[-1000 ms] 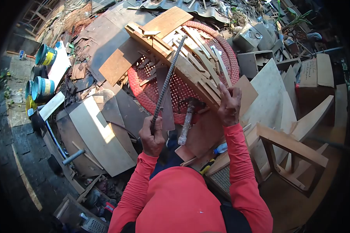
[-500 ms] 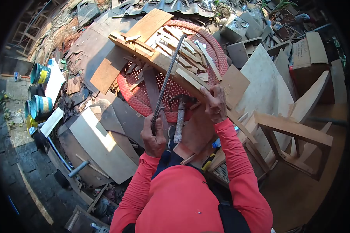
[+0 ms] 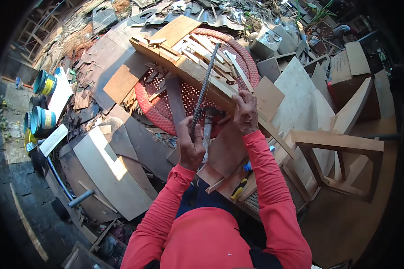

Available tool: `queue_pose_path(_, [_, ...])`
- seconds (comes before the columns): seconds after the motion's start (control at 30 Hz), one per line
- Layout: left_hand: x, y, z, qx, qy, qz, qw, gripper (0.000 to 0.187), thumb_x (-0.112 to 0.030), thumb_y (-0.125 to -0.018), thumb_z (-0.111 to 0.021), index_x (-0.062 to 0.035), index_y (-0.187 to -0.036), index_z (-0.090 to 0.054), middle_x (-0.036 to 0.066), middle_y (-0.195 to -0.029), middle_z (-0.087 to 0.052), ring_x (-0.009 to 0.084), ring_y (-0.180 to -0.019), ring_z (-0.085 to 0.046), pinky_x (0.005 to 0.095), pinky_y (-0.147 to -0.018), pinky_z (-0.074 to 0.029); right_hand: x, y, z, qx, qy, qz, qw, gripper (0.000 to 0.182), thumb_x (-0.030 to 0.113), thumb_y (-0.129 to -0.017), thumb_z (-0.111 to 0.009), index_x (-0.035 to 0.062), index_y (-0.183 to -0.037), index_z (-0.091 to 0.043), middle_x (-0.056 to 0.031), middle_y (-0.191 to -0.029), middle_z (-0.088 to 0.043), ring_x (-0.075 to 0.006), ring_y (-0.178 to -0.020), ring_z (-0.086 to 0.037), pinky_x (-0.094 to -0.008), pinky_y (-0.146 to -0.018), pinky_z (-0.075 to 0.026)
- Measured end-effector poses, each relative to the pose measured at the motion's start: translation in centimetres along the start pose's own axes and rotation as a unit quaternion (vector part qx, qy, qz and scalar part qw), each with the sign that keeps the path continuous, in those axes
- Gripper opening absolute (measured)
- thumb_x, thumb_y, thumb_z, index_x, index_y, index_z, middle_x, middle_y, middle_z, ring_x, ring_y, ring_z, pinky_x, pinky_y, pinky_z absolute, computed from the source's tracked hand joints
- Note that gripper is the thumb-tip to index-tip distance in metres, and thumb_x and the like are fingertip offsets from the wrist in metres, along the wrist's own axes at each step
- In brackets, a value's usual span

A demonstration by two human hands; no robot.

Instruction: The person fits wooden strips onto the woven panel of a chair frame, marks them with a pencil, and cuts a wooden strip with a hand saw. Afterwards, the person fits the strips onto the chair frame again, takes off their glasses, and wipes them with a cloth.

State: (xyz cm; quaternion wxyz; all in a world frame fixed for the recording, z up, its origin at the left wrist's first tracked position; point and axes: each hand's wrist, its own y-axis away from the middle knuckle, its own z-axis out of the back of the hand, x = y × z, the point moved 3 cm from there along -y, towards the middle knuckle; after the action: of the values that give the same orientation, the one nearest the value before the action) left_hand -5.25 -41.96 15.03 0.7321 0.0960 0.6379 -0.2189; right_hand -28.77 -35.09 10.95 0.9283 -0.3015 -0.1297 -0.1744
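My left hand (image 3: 191, 144) is closed round the lower end of a long ribbed rod (image 3: 205, 85), which slants up across a wooden beam (image 3: 184, 67). My right hand (image 3: 246, 113) grips the beam's near right end, fingers over its top edge. Between my hands a hammer (image 3: 208, 127) with a pale, worn handle lies with its dark head at the beam. Under the beam is a round red woven surface (image 3: 155, 110), heaped with thin wood strips (image 3: 211, 58).
Wooden frame (image 3: 341, 145) at the right, cardboard box (image 3: 350, 67) behind it. Paint buckets (image 3: 44, 121) stand at the left, near plywood sheets (image 3: 107, 166). A yellow-handled tool (image 3: 239, 189) lies close to my body.
My left hand has moved right and slightly down with the rod's lower end, now nearer the hammer handle. My right hand has shifted slightly left and up in view. The view has moved slightly.
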Motion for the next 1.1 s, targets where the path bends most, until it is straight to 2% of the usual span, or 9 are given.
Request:
queue_pose_path(0.1, [-1.5, -0.6, -1.6, -0.048, -0.043, -0.12, 0.991, 0.036, -0.009, -0.114, -0.052, 0.0011, -0.148, -0.05, 0.017, -0.116, -0.071, 0.0232, -0.105, -0.071, 0.0354, -0.093, -0.056, -0.6, -0.7, -0.2, 0.044, -0.007, -0.005, 0.999, 0.035, 0.0, -0.089, -0.069, 0.0054, -0.123, -0.069, -0.0178, -0.125, -0.062, -0.0404, -0.115, -0.062, -0.0492, -0.099, -0.052])
queue_pose_path(0.13, [-0.9, -0.4, -1.9, -0.023, -0.077, -0.102, 0.992, 0.042, -0.008, -0.114, -0.05, 0.0019, -0.155, -0.048, 0.024, -0.135, -0.068, 0.0301, -0.124, -0.069, 0.0397, -0.106, -0.053, -0.7, -1.3, -0.3, 0.059, -0.015, -0.002, 0.998, 0.035, 0.001, -0.089, -0.069, 0.006, -0.124, -0.068, -0.0176, -0.125, -0.063, -0.0403, -0.114, -0.062, -0.0488, -0.098, -0.053])
queue_pose_path(0.23, [-0.9, -0.1, -3.7, -0.036, -0.11, -0.117, 0.986, 0.04, -0.009, -0.112, -0.053, 0.0001, -0.152, -0.053, 0.024, -0.127, -0.073, 0.0367, -0.11, -0.076, 0.0425, -0.092, -0.059, -1.6, -1.4, 0.1, 0.094, -0.039, -0.005, 0.995, 0.037, 0.003, -0.09, -0.07, 0.0082, -0.127, -0.067, -0.0168, -0.126, -0.063, -0.0395, -0.114, -0.064, -0.0472, -0.097, -0.054])
queue_pose_path(0.43, [-0.3, 1.3, -5.3, -0.04, -0.106, -0.032, 0.993, 0.037, -0.012, -0.113, -0.054, -0.0004, -0.148, -0.057, 0.024, -0.118, -0.074, 0.0354, -0.099, -0.077, 0.0436, -0.083, -0.059, -1.6, -0.4, -0.7, 0.064, -0.031, 0.029, 0.997, 0.06, 0.009, -0.083, -0.068, 0.0162, -0.142, -0.063, -0.0206, -0.129, -0.061, -0.042, -0.116, -0.063, -0.052, -0.101, -0.048])
queue_pose_path(0.67, [0.6, 1.6, -6.1, -0.078, -0.141, -0.023, 0.987, 0.037, -0.015, -0.114, -0.054, -0.0004, -0.147, -0.059, 0.021, -0.101, -0.076, 0.0313, -0.076, -0.076, 0.0413, -0.07, -0.058, -1.6, -1.3, -0.9, 0.117, -0.04, 0.017, 0.992, 0.058, 0.011, -0.089, -0.067, 0.0189, -0.146, -0.063, -0.0201, -0.125, -0.062, -0.0407, -0.114, -0.064, -0.0516, -0.1, -0.049])
queue_pose_path(0.77, [0.0, 2.1, -6.8, -0.079, -0.098, 0.008, 0.992, 0.038, -0.018, -0.116, -0.05, 0.0013, -0.148, -0.057, 0.015, -0.102, -0.076, 0.0197, -0.081, -0.074, 0.0361, -0.072, -0.058, -2.1, -2.7, -1.0, 0.161, -0.071, 0.037, 0.984, 0.055, 0.014, -0.092, -0.069, 0.0194, -0.147, -0.062, -0.019, -0.118, -0.062, -0.0404, -0.107, -0.066, -0.0514, -0.092, -0.053])
queue_pose_path(0.97, [-0.1, 2.5, -7.5, -0.111, -0.129, -0.016, 0.985, 0.038, -0.018, -0.115, -0.053, -0.0002, -0.148, -0.058, 0.016, -0.094, -0.075, 0.0208, -0.073, -0.072, 0.0379, -0.068, -0.058, -2.6, -3.3, -1.9, 0.174, -0.095, 0.055, 0.979, 0.056, 0.014, -0.093, -0.071, 0.0197, -0.148, -0.061, -0.019, -0.112, -0.063, -0.0407, -0.1, -0.068, -0.0499, -0.08, -0.057])
queue_pose_path(1.03, [0.4, 2.6, -7.8, -0.101, -0.141, -0.022, 0.985, 0.038, -0.012, -0.112, -0.055, -0.0009, -0.149, -0.057, 0.023, -0.107, -0.075, 0.0329, -0.087, -0.076, 0.0434, -0.077, -0.059, -2.4, -3.6, -1.6, 0.173, -0.101, 0.052, 0.978, 0.057, 0.013, -0.092, -0.072, 0.019, -0.148, -0.061, -0.0189, -0.112, -0.063, -0.0404, -0.099, -0.069, -0.0499, -0.08, -0.058])
queue_pose_path(1.1, [0.7, 2.6, -8.1, -0.1, -0.158, -0.037, 0.982, 0.039, -0.013, -0.112, -0.055, -0.0016, -0.15, -0.057, 0.022, -0.104, -0.074, 0.0327, -0.086, -0.076, 0.0432, -0.076, -0.059, -2.4, -4.2, -0.9, 0.201, -0.097, 0.052, 0.973, 0.058, 0.014, -0.093, -0.071, 0.0189, -0.149, -0.06, -0.0186, -0.112, -0.063, -0.0401, -0.099, -0.069, -0.0501, -0.08, -0.058])
